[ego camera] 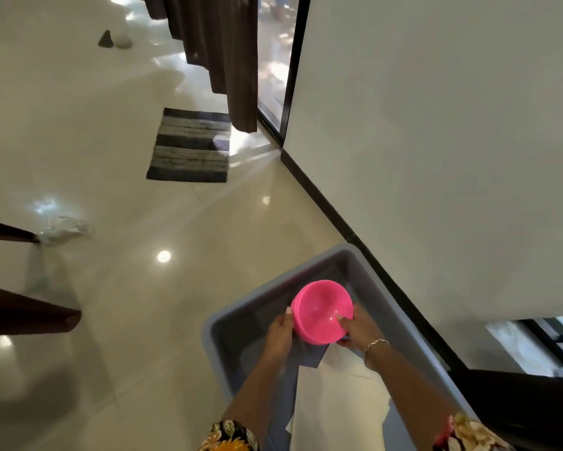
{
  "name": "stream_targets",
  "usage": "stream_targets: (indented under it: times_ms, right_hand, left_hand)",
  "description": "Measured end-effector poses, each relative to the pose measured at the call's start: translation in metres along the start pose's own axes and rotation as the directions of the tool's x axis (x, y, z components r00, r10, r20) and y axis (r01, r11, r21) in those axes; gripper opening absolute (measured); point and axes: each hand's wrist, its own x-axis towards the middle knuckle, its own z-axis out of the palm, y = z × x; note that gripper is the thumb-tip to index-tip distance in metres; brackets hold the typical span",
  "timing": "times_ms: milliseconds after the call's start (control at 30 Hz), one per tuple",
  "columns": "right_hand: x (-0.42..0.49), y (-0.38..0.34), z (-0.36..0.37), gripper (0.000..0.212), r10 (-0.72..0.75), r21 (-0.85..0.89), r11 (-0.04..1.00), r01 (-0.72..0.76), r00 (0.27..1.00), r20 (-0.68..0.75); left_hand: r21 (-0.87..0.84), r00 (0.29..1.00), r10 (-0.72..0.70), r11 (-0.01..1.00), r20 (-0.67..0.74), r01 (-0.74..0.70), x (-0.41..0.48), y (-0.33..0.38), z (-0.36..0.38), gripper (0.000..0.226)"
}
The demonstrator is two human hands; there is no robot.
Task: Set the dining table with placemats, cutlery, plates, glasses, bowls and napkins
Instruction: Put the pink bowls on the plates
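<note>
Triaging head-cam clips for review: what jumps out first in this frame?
The bright pink bowl, low and right of centre, held by the left hand and the right hand over a grey plastic tub that stands on the floor against the wall. Next come the white napkins in the tub's near end, and the grey striped mat by the dark curtain.

No text, label, brand, number or sign legible anywhere in view. Pink bowl (pixel 322 309), grey tub (pixel 237 327), white sheets (pixel 338 398), striped floor mat (pixel 190 146): plain surfaces, no readable marking on any.
</note>
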Motion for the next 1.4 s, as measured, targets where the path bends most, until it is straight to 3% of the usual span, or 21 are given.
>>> stream_targets:
  times_ms: [267, 500, 633, 733, 867, 900, 1000, 1067, 1133, 1200, 1400]
  right_hand:
    - [-0.035, 0.004, -0.015, 0.037, -0.084, 0.08, 0.993, 0.088, 0.995, -0.047]
    - [-0.108, 0.004, -0.035, 0.03, -0.392, -0.211, 0.906, 0.367, 0.915, -0.093]
    - [-0.174, 0.007, -0.041, 0.03, -0.614, -0.402, 0.718, 0.568, 0.789, 0.017]
    - [-0.228, 0.014, -0.044, 0.037, -0.779, -0.506, 0.504, 0.701, 0.621, 0.084]
    - [-0.294, 0.028, -0.034, 0.036, -0.844, -0.603, 0.255, 0.756, 0.478, 0.243]
    - [-0.309, 0.031, -0.028, 0.035, -0.851, -0.614, 0.198, 0.765, 0.445, 0.28]
    - [-0.348, 0.036, -0.007, 0.034, -0.857, -0.589, 0.089, 0.803, 0.363, 0.366]
    - [-0.372, 0.039, 0.011, 0.038, -0.841, -0.527, 0.058, 0.848, 0.326, 0.432]
    - [-0.395, 0.043, 0.031, 0.041, -0.819, -0.439, 0.044, 0.898, 0.283, 0.498]
    - [-0.418, 0.045, 0.053, 0.033, -0.8, -0.333, 0.073, 0.94, 0.255, 0.543]
    - [-0.469, 0.02, 0.135, 0.022, -0.732, 0.0, 0.31, 0.951, 0.239, 0.638]
  left_hand:
    - [-0.26, 0.997, 0.06, 0.963, -0.044, -0.069, -0.035, 0.006, 0.01, 0.021]
    - [-0.474, 0.991, 0.123, 0.877, 0.058, -0.081, -0.113, -0.009, 0.009, 0.07]
    - [-0.578, 0.969, 0.21, 0.81, 0.132, -0.097, -0.176, -0.029, 0.001, 0.093]
    - [-0.646, 0.96, 0.265, 0.75, 0.095, -0.143, -0.233, -0.05, -0.009, 0.081]
    - [-0.746, 0.957, 0.29, 0.643, 0.028, -0.173, -0.304, -0.084, -0.025, 0.109]
    - [-0.763, 0.953, 0.302, 0.616, -0.004, -0.198, -0.321, -0.092, -0.029, 0.106]
    - [-0.8, 0.94, 0.304, 0.52, -0.154, -0.299, -0.37, -0.114, -0.045, 0.067]
    - [-0.797, 0.929, 0.283, 0.49, -0.236, -0.352, -0.394, -0.126, -0.06, 0.054]
    - [-0.782, 0.912, 0.27, 0.473, -0.309, -0.405, -0.414, -0.138, -0.08, 0.055]
    - [-0.778, 0.889, 0.267, 0.433, -0.372, -0.455, -0.43, -0.15, -0.105, 0.052]
    - [-0.755, 0.814, 0.22, 0.305, -0.538, -0.581, -0.459, -0.178, -0.189, 0.048]
